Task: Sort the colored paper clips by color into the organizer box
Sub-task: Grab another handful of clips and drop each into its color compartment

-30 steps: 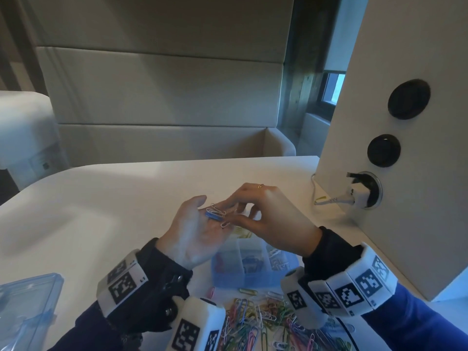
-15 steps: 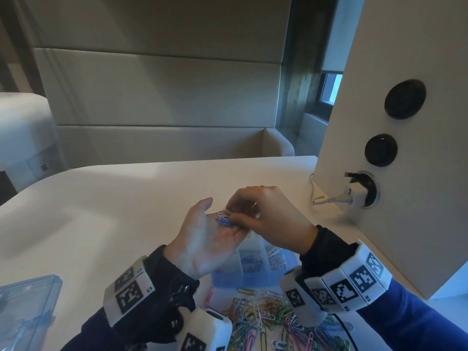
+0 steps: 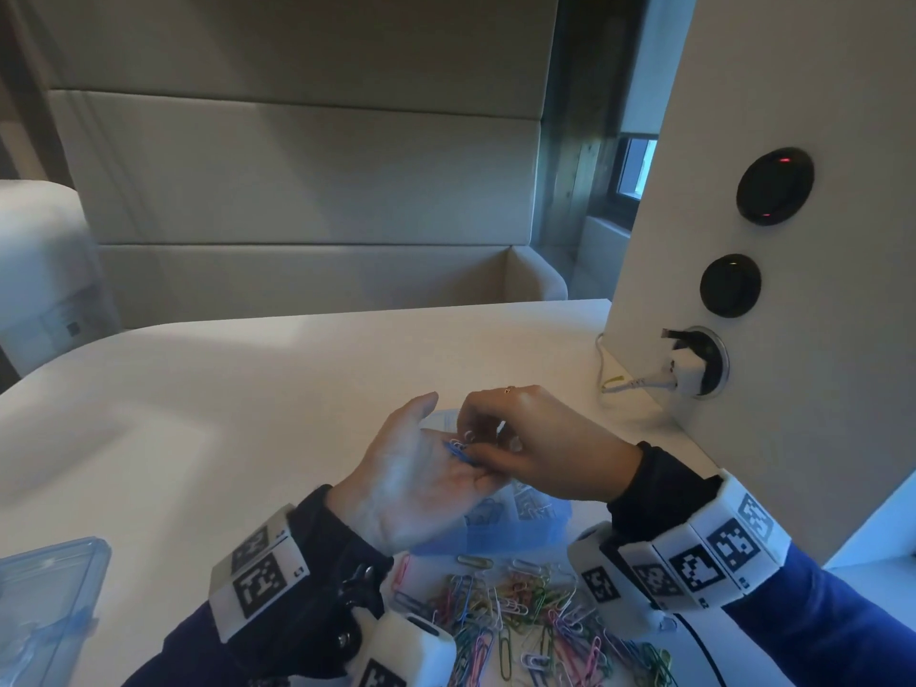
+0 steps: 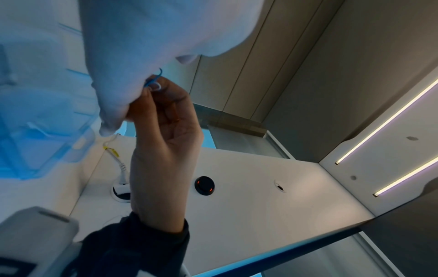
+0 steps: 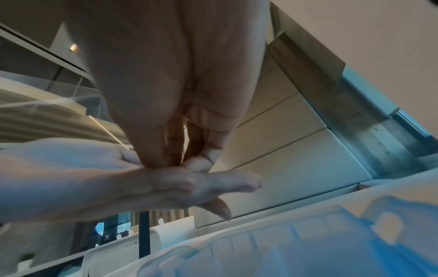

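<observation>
My left hand (image 3: 432, 441) lies palm up and flat above the blue organizer box (image 3: 538, 535). A blue paper clip (image 3: 459, 451) and a white clip rest on its fingers. My right hand (image 3: 473, 451) reaches across from the right, and its thumb and fingertips pinch the blue paper clip (image 4: 153, 81) against the left palm. In the right wrist view the right hand's fingers (image 5: 174, 146) press down onto the flat left hand (image 5: 166, 184). The box's compartments (image 3: 533, 505) hold some sorted clips, mostly hidden under my hands. A pile of mixed colored clips (image 3: 520, 612) lies on the table just in front of the box.
The box's clear blue lid (image 3: 47, 602) lies at the near left table edge. A white side panel (image 3: 793, 339) with two black round knobs and a plugged-in white charger (image 3: 686, 369) stands at the right. The white table (image 3: 248, 414) stretches left and back to a padded bench.
My right fingertips have curled tighter onto the clips on the left palm. Both hands have drifted slightly lower and to the right, over the box.
</observation>
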Demonstrator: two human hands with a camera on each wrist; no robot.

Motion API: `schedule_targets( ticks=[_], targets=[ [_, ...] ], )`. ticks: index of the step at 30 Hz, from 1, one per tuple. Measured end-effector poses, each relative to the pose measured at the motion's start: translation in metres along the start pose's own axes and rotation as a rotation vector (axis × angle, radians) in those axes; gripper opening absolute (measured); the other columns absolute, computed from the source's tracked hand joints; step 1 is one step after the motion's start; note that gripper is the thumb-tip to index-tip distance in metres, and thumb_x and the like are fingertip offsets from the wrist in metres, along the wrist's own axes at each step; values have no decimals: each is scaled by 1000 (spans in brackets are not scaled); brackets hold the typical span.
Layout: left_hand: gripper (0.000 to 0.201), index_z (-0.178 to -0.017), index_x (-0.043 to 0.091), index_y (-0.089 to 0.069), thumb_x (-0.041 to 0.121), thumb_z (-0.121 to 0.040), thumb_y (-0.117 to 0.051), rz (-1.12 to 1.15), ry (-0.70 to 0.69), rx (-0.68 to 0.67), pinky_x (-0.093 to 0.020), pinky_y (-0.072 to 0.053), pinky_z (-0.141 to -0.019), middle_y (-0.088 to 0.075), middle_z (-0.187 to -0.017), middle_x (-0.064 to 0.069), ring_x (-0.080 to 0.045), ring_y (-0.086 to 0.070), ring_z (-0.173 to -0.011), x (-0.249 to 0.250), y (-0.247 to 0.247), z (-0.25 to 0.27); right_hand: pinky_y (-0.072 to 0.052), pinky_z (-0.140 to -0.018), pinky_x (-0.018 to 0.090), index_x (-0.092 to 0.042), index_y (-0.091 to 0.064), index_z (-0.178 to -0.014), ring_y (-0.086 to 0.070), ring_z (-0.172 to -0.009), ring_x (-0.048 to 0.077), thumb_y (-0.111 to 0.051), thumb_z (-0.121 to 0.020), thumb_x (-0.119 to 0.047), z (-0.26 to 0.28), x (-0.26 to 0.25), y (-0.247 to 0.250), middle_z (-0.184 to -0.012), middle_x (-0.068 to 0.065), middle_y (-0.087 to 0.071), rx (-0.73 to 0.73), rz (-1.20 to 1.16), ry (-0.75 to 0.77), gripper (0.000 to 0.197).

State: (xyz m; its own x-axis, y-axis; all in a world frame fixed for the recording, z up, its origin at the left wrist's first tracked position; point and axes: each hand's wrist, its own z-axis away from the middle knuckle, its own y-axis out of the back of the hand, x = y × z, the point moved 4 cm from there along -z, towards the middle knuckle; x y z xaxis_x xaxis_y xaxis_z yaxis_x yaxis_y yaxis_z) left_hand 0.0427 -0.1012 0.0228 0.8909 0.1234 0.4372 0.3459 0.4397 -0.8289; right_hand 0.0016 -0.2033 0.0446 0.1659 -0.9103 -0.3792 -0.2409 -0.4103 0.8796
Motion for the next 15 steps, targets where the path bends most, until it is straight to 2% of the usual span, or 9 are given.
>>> schedule_targets(
  ticks=[2,3,4,5,8,10,12,14,15],
  targets=[
    [64,-105,-14,-54,44,-102,-29,2,11,14,-26,-43,-87,-61,-76,-19,-26,-62,-62,-3,3,-3,-47,-67,31,-14,-58,-89,-53,-68,10,-59,-91,-18,5,2,-1,-79,-2,-63,-4,-17,-18,5],
    [64,-105,-14,-55,44,-103,-29,7,15,11,-25,-42,-91,-61,-77,-18,-24,-60,-66,-4,3,-4,-47,-67,32,-14,-57,-89,-52,-67,10,-59,-91,-18,7,2,-2,-79,-1,-63,-3,-25,-19,5],
    [64,-104,-14,-56,44,-103,-28,6,19,5,-26,-47,-90,-62,-79,-18,-24,-60,-68,-6,5,-5,-48,-67,33,-14,-57,-88,-53,-67,11,-60,-91,-17,9,2,-1,-78,-1,-63,3,-30,-15,5],
    [65,-102,-14,-57,44,-103,-27,0,25,-8,-29,-53,-82,-63,-79,-17,-23,-60,-67,-9,4,-6,-49,-67,33,-13,-58,-88,-54,-67,11,-61,-90,-17,11,2,0,-77,-1,-64,14,-36,-8,5],
    [69,-87,-13,-64,43,-103,-27,2,49,-45,-32,-56,-66,-63,-78,-16,-22,-59,-60,-15,4,-7,-51,-67,31,-15,-61,-92,-58,-67,11,-64,-89,-16,15,4,2,-77,-3,-65,43,-67,5,4],
    [63,-99,-10,-60,43,-103,-28,25,55,-48,-29,-53,-59,-61,-79,-13,-23,-60,-57,-16,4,-8,-52,-68,25,-17,-65,-100,-60,-69,9,-66,-88,-16,17,3,2,-81,-2,-68,51,-55,24,13],
    [55,-117,-3,-52,46,-103,-29,55,48,-26,-25,-44,-63,-56,-80,-9,-18,-52,-61,-16,5,-10,-52,-70,22,-18,-69,-102,-61,-73,7,-69,-85,-15,17,3,3,-85,-4,-68,54,-19,54,17],
    [54,-123,1,-48,48,-102,-31,88,40,-7,-21,-30,-68,-48,-78,-7,-15,-38,-65,-15,6,-11,-52,-70,19,-17,-71,-98,-61,-74,7,-70,-84,-15,17,2,4,-86,-4,-68,43,-12,66,14],
    [56,-125,1,-47,49,-101,-32,91,37,-6,-21,-28,-69,-46,-77,-7,-15,-37,-65,-15,5,-11,-52,-70,19,-16,-71,-96,-61,-74,7,-70,-85,-16,17,2,4,-85,-4,-67,39,-9,68,11]
  ],
)
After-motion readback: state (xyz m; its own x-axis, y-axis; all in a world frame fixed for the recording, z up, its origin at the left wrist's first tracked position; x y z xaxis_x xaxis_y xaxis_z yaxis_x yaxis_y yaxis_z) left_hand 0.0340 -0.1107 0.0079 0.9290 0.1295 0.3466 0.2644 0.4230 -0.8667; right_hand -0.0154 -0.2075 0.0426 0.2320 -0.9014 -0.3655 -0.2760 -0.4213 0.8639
